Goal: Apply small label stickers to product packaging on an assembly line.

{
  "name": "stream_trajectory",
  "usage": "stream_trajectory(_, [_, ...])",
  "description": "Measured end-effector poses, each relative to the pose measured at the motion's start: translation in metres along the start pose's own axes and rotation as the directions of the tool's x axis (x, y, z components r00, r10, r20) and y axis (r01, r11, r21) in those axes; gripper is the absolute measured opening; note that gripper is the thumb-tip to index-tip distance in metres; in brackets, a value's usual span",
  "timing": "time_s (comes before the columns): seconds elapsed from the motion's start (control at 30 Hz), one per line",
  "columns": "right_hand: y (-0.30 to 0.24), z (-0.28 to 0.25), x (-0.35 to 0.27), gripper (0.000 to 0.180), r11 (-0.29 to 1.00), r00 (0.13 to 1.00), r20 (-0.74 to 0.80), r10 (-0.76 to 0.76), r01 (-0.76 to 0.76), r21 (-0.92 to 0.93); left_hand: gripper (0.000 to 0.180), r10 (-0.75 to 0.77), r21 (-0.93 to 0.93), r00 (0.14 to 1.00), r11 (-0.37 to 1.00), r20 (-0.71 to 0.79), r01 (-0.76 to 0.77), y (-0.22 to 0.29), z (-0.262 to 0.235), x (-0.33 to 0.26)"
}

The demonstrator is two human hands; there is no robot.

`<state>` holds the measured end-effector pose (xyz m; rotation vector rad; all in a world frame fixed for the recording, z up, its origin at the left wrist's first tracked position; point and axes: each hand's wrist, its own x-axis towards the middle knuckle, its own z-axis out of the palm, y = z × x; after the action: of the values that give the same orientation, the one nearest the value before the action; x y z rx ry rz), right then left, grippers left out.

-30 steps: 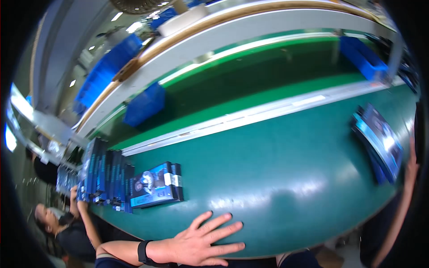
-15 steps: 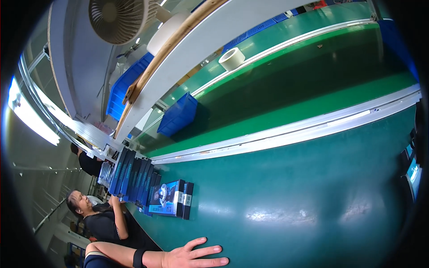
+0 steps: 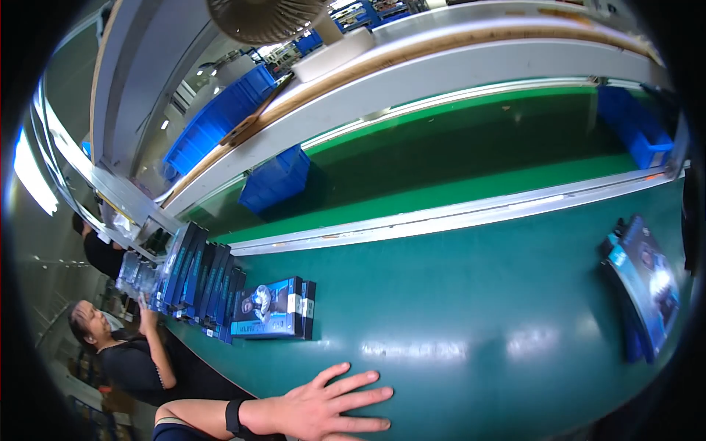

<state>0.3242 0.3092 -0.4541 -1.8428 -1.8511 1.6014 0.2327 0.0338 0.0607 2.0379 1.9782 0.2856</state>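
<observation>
My left hand (image 3: 320, 409) reaches in from the lower left over the green tabletop (image 3: 441, 294), its fingers spread with nothing in them. A dark band circles the wrist. Ahead of it lie two dark blue-and-black printed boxes (image 3: 266, 307), one against the other. To their left, several similar boxes (image 3: 197, 275) lean in a row. At the far right are more glossy printed boxes (image 3: 647, 279), tilted and overlapping. My right hand is not in view, and whether it touches those boxes cannot be seen.
A metal rail (image 3: 412, 220) divides the table from a green conveyor belt (image 3: 441, 143). Blue bins (image 3: 276, 180) stand at both ends of the belt; another blue bin (image 3: 220, 121) and a fan (image 3: 268, 16) are above. A co-worker (image 3: 136, 360) in black sits at the left.
The view has turned, bringing the right-hand boxes further into sight. My left hand appears slightly higher and further right, fingers still spread. The co-worker's hand has shifted beside the box row.
</observation>
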Motion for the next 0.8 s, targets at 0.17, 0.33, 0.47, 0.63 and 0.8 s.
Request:
stream_trajectory(0.17, [-0.002,-0.043,-0.099,0.039,0.881,0.999,0.03,-0.016,0.0,0.473,0.047,0.012,0.098,1.0,0.995,-0.016,-0.011,-0.001,-0.002,0.001])
stream_trajectory(0.33, [-0.032,-0.117,-0.204,0.04,0.563,0.981,0.074,-0.178,0.04,0.826,0.055,0.016,0.085,0.997,0.996,-0.08,-0.01,0.0,0.003,-0.001])
stream_trajectory(0.47, [-0.068,-0.229,-0.29,0.053,0.604,0.74,0.335,-0.583,0.119,0.788,0.057,0.049,0.087,0.987,0.996,-0.151,-0.036,0.002,0.003,-0.002])
stream_trajectory(0.63, [-0.114,-0.28,-0.37,0.053,0.446,0.576,0.197,-0.793,0.33,0.832,0.043,0.213,-0.171,0.85,0.929,-0.481,-0.329,0.017,0.013,0.003])
stream_trajectory(0.8, [-0.144,-0.284,-0.406,0.051,0.421,0.448,0.21,-0.869,0.448,0.788,0.046,0.123,-0.61,0.926,0.72,-0.357,-0.33,0.041,0.037,0.008])
